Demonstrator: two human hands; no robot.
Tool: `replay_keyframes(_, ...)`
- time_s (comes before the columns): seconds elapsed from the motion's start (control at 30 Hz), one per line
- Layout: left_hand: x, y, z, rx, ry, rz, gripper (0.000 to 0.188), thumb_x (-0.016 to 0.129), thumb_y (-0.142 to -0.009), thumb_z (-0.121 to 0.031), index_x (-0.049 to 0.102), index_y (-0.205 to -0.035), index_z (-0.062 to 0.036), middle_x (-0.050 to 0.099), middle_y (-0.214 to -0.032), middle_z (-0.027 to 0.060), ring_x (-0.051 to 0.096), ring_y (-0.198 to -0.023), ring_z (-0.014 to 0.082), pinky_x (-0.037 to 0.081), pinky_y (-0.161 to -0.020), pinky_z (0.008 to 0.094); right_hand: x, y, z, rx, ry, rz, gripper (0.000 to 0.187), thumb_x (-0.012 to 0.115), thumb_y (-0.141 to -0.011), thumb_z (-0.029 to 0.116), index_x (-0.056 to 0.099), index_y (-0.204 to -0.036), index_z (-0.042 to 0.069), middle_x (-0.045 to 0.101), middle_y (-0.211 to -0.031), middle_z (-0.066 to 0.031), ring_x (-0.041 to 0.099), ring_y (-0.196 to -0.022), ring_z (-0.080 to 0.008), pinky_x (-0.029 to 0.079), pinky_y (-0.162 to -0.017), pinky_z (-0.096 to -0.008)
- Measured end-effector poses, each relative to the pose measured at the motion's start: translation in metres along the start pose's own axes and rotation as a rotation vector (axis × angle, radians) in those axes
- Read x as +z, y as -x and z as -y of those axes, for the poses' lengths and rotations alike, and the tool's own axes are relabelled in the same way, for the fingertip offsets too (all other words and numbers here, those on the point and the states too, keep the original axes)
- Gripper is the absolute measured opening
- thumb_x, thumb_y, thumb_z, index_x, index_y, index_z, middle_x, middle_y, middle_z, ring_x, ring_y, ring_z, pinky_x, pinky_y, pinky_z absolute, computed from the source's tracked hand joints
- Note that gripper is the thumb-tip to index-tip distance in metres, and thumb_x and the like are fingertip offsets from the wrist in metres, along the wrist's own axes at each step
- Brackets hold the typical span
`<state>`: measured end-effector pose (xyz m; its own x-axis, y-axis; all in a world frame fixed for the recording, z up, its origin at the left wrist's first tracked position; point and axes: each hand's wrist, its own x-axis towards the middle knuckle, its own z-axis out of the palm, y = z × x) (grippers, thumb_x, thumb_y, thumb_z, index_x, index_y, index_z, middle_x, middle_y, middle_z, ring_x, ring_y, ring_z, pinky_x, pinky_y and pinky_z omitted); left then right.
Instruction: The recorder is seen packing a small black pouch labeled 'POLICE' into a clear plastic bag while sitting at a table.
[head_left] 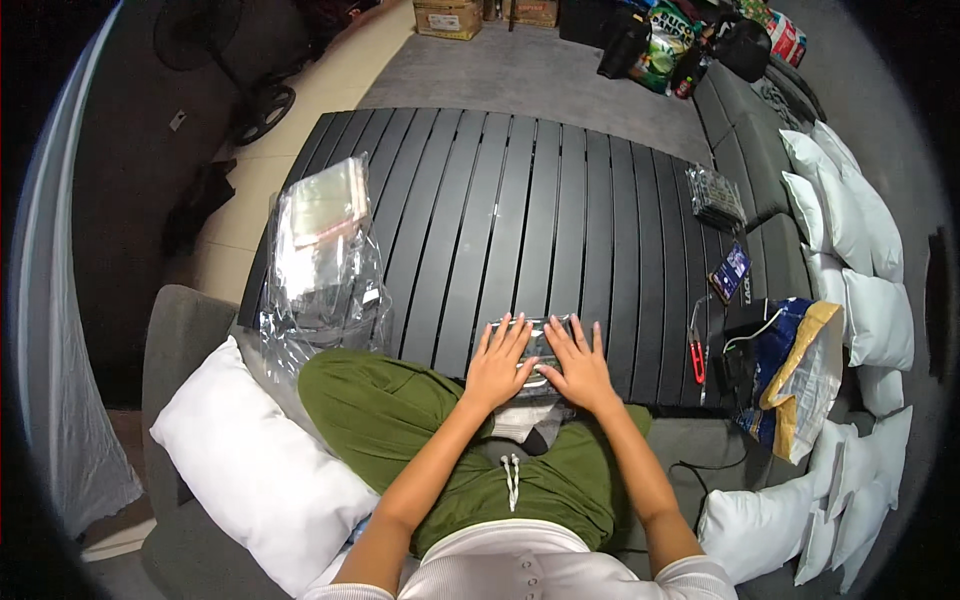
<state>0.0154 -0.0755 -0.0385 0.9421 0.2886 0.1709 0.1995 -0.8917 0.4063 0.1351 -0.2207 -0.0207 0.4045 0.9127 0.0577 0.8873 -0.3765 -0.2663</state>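
Glossy clear-plastic packet [541, 346] — smooth, satiny tabletop [505, 225] — matt cloth trousers [385, 415]

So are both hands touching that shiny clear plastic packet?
Touching. The head view shows it: the left hand and right hand lie flat on the clear plastic packet, which shows between them.

Beyond the right grip [580, 378] stretches a slatted surface [480, 230], then grey floor [540, 85]; rightward, a sofa [755, 165]; far leftward, a curtain [50, 300].

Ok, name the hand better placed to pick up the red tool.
Probably the right hand: the red tool lies off to the right, nearer it than the left hand. Both rest on the clear packet, so the right must lift off first.
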Motion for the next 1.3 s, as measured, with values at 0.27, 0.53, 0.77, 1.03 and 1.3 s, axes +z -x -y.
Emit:
replay_keyframes(0.27, -0.021, 0.001, 0.023, -0.073, 0.282, -0.031, 0.048, 0.048, -0.092, -0.025, 0.04, -0.136, -0.0074, 0.03, -0.146, 0.0124, 0.021, -0.138, 0.0296, 0.02, -0.11, 0.0441, -0.031, 0.01, -0.039, 0.083, -0.036, -0.174, 0.061, 0.055, -0.086, 0.041, 0.04, -0.134, 0.004, 0.035, -0.142, -0.0141, 0.021, -0.136, -0.035, 0.014, -0.11, -0.0515)
replay_keyframes(0.53, -0.03, 0.039, 0.0, -0.655, 0.601, -0.102, 0.039, 0.061, -0.085, -0.02, 0.051, -0.118, -0.0011, 0.055, -0.107, 0.013, 0.058, -0.085, 0.0192, 0.047, -0.074, 0.0308, -0.005, 0.031, -0.016, 0.657, -0.744, -0.267, 0.027, 0.063, -0.084, 0.023, 0.062, -0.098, 0.0, 0.064, -0.073, -0.0077, 0.058, -0.065, -0.0134, 0.047, -0.063, -0.0285)
replay_keyframes(0.77, -0.022, 0.056, -0.023, -0.754, 0.671, -0.08, 0.041, 0.065, -0.084, -0.022, 0.05, -0.116, 0.0005, 0.058, -0.082, 0.0046, 0.057, -0.068, 0.0117, 0.046, -0.063, 0.0267, -0.009, 0.024, 0.005, 0.77, -0.605, 0.031, 0.025, 0.066, -0.082, 0.024, 0.059, -0.086, 0.0, 0.058, -0.062, -0.0043, 0.051, -0.054, -0.0145, 0.042, -0.053, -0.0298)
replay_keyframes(1.03, -0.044, 0.043, -0.024, -1.011, 1.738, 0.195, 0.05, 0.066, -0.083, -0.014, 0.041, -0.126, -0.0077, 0.055, -0.091, -0.003, 0.052, -0.08, 0.0065, 0.048, -0.07, 0.0256, -0.023, 0.041, 0.014, 0.899, -1.945, -0.206, 0.018, 0.056, -0.088, 0.011, 0.051, -0.104, 0.005, 0.057, -0.076, 0.0019, 0.054, -0.072, -0.009, 0.045, -0.071, -0.0223)
replay_keyframes(1.3, -0.022, 0.04, -0.026, -0.809, 1.828, -0.057, 0.064, 0.059, -0.086, -0.003, 0.025, -0.139, -0.0114, 0.056, -0.114, 0.0077, 0.059, -0.094, 0.0145, 0.05, -0.077, 0.0287, 0.005, 0.057, -0.001, 0.785, -1.73, -0.599, 0.031, 0.052, -0.082, -0.004, 0.049, -0.113, 0.002, 0.059, -0.104, -0.0034, 0.042, -0.063, -0.0059, 0.04, -0.065, -0.0216)
